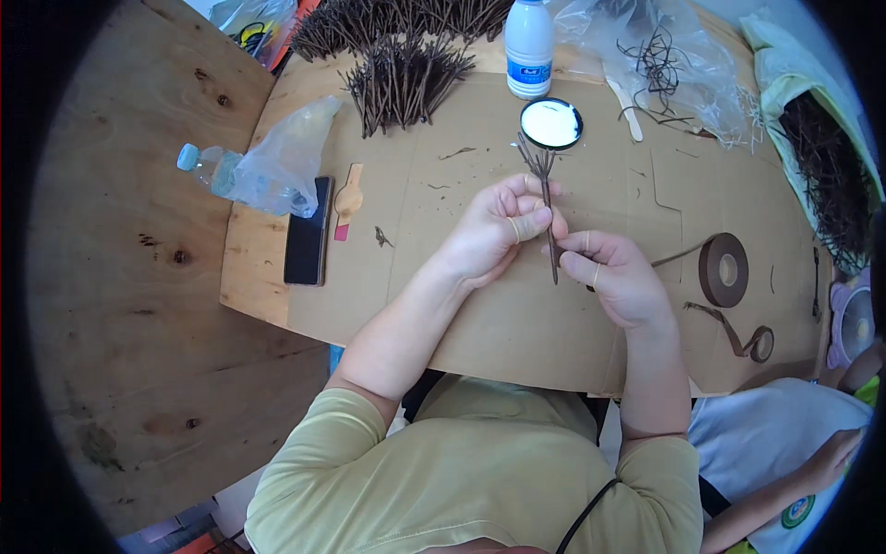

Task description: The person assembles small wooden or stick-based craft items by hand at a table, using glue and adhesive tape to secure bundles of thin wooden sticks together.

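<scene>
Upright between the thumb and fingers of my left hand [494, 231] is a brown branched artificial twig [542, 164], its thin tips fanned out at the top. My right hand [620, 277] pinches a brown tape strip [678, 256] against the lower stem. That strip runs right to a large roll of brown tape [709, 273] lying on the cardboard. Both hands wear thin pale bands on some fingers. Just beyond the twig's tips sits a round dark-rimmed dish of white stuff [552, 124], with a white bottle with a blue label [530, 51] behind it.
Bundled brown twigs [406, 83] stand at the far side. A phone [307, 235] and a plastic bottle [214, 170] under a clear bag lie left. A smaller tape roll [761, 344] and a bag of dark twigs [826, 166] are right. Another person's arm [784, 499] shows lower right.
</scene>
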Motion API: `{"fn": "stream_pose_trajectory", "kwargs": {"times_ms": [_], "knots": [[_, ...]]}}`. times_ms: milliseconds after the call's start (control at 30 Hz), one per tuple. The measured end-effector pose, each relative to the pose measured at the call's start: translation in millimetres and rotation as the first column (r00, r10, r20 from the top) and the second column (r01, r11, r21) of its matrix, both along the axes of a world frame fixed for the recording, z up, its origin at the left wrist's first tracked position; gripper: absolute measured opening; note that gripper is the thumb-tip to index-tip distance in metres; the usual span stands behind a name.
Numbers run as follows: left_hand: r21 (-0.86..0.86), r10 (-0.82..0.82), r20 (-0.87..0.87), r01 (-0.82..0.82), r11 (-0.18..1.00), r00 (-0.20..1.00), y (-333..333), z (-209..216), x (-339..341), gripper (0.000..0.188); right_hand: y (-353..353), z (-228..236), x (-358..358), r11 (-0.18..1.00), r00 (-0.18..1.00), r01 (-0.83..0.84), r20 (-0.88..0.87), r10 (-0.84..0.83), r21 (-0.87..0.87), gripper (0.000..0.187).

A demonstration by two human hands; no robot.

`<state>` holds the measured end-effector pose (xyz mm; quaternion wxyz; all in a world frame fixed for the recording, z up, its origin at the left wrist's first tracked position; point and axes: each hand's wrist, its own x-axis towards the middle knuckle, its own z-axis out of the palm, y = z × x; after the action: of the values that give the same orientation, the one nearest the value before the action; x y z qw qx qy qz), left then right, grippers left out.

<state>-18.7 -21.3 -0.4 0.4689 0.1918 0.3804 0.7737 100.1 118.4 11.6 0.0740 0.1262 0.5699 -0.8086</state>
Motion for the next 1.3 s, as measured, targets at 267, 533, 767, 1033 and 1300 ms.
{"fn": "stream_pose_trajectory", "kwargs": {"times_ms": [267, 533, 767, 1033, 1300], "knots": [[0.095, -0.008, 0.085, 0.000, 0.995, 0.996, 5.2, 4.2, 3.0, 0.023, 0.9, 0.6, -0.4, 0.999, 0.999, 0.052, -0.002, -0.052, -0.010, 0.011], [-0.079, 0.095, -0.131, -0.106, 0.991, 0.987, 5.4, -4.0, 5.8, 0.021, -0.5, -0.8, 0.2, 0.991, 0.995, 0.092, 0.016, -0.094, 0.099, 0.016], [-0.052, 0.060, -0.049, -0.063, 0.997, 0.997, 2.0, -2.6, 0.1, 0.032, 3.4, -0.3, 1.2, 0.997, 0.998, 0.063, -0.013, -0.062, 0.052, 0.019], [0.108, -0.006, 0.090, -0.004, 0.994, 0.996, 3.3, -6.9, 0.7, 0.032, 1.0, -1.9, -0.3, 1.000, 1.000, -0.005, -0.002, 0.005, 0.005, 0.015], [-0.047, 0.094, -0.083, -0.098, 0.994, 0.992, 9.0, -4.4, 12.5, 0.025, 0.2, -2.6, -0.8, 0.996, 0.997, 0.081, 0.012, -0.081, 0.050, 0.013]]}}
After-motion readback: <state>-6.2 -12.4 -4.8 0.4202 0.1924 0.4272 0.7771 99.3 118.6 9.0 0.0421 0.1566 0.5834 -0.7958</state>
